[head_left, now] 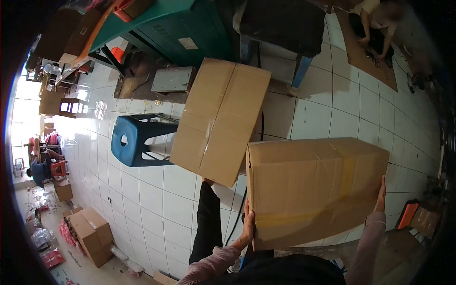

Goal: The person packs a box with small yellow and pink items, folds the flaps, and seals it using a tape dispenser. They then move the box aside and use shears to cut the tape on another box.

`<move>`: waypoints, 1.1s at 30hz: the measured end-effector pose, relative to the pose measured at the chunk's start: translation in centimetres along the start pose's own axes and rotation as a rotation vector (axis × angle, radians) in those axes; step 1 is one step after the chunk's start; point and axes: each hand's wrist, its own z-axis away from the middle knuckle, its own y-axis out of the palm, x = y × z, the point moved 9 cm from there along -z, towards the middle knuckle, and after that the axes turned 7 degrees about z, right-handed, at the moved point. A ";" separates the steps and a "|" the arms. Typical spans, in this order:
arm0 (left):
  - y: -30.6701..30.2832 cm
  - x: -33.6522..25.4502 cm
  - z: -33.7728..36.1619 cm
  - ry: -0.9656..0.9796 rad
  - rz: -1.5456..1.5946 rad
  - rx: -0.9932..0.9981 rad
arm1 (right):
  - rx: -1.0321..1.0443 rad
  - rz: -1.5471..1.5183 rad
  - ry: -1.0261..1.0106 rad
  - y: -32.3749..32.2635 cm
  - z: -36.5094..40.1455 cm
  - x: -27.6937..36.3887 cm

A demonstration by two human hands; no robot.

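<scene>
A large brown cardboard box (304, 190) with yellowish tape strips is held in front of my body. My left hand (248, 224) presses against its left side near the lower corner, fingers partly hidden behind the edge. At the right side, my right hand (381, 194) lies along the cardboard with its fingers pointing up. Both hands grip this one box between them. Just beyond it, to the left, is a second closed cardboard box (221, 118) with clear tape along its seam. Its near end is close to my left foot.
A blue plastic stool (137, 140) stands left of the second box. Behind are a green metal machine (190, 35) and a dark-topped bench (285, 28). A person (373, 28) sits on cardboard at upper right; another person (42, 168) is far left. More boxes (90, 232) lie lower left.
</scene>
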 end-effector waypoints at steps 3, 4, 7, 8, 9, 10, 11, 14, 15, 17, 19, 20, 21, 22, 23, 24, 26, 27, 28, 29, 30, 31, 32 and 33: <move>-1.0 4.4 -0.1 -0.042 0.058 -0.083 | 0.127 -0.122 0.114 1.9 -1.4 -0.7; -0.8 5.0 -0.5 0.002 0.082 -0.070 | 0.129 -0.122 0.089 3.8 0.6 1.6; -3.2 9.2 -6.1 -0.164 0.188 -0.128 | 0.197 -0.096 -0.023 7.3 -1.2 1.2; -3.1 10.9 -7.6 -0.274 0.290 -0.089 | 0.243 -0.076 -0.114 8.4 -2.3 0.8; -2.6 10.8 -8.4 -0.312 0.228 -0.119 | 0.240 0.038 -0.191 9.7 -1.4 0.8; -1.5 10.8 -8.9 -0.357 0.166 -0.143 | 0.230 0.156 -0.265 10.9 -0.2 1.2; -0.4 10.9 -10.8 -0.191 -0.063 -0.113 | 0.221 0.284 -0.176 12.1 -3.0 -1.0; 3.4 6.4 -14.7 -0.121 -0.230 -0.034 | 0.270 0.522 -0.136 18.5 -4.6 -4.9; 4.7 5.1 -15.3 -0.221 -0.161 0.025 | 0.313 0.637 -0.195 21.2 -3.3 -4.3; 3.1 2.8 -15.5 -0.297 -0.157 0.000 | 0.372 0.848 -0.274 25.7 0.7 -2.1; -1.0 1.6 -15.8 -0.383 -0.145 -0.105 | 0.391 0.943 -0.298 29.4 4.5 0.5; -3.5 0.6 -15.4 -0.340 -0.035 -0.179 | 0.492 0.986 -0.331 32.2 6.1 1.7; -6.3 -0.4 -14.8 -0.294 0.079 -0.251 | 0.593 1.031 -0.367 35.0 7.4 2.9; -10.2 -0.7 -14.4 -0.277 0.148 -0.345 | 0.596 1.032 -0.384 37.4 7.8 4.6; -14.3 -0.8 -14.2 -0.260 0.218 -0.436 | 0.594 0.986 -0.486 40.4 8.3 7.1; -19.0 -1.0 -13.5 -0.224 0.259 -0.551 | 0.595 0.935 -0.588 43.7 8.8 9.5; -25.6 -2.8 -11.6 -0.051 0.352 -0.762 | 0.540 0.905 -0.725 50.2 7.0 13.4; -29.4 -2.6 -11.0 -0.156 0.467 -0.948 | 0.495 0.927 -0.836 53.5 7.4 16.8; -31.9 -3.0 -11.2 -0.123 0.529 -1.020 | 0.447 0.951 -0.946 56.6 7.8 20.5; -34.4 -2.8 -12.5 -0.110 0.595 -1.052 | 0.389 0.976 -0.967 59.1 8.2 23.6; -37.3 -2.2 -14.1 -0.097 0.660 -1.081 | 0.330 0.999 -0.985 61.4 9.0 26.6; -40.3 -1.3 -17.1 -0.055 0.736 -0.967 | 0.297 1.032 -1.022 63.9 9.3 29.2; -40.4 -2.0 -18.6 -0.049 0.741 -0.963 | 0.267 1.065 -1.062 66.4 9.4 31.5; -39.6 -4.9 -20.9 0.137 0.787 -0.794 | 0.234 1.025 -1.093 68.4 9.2 33.6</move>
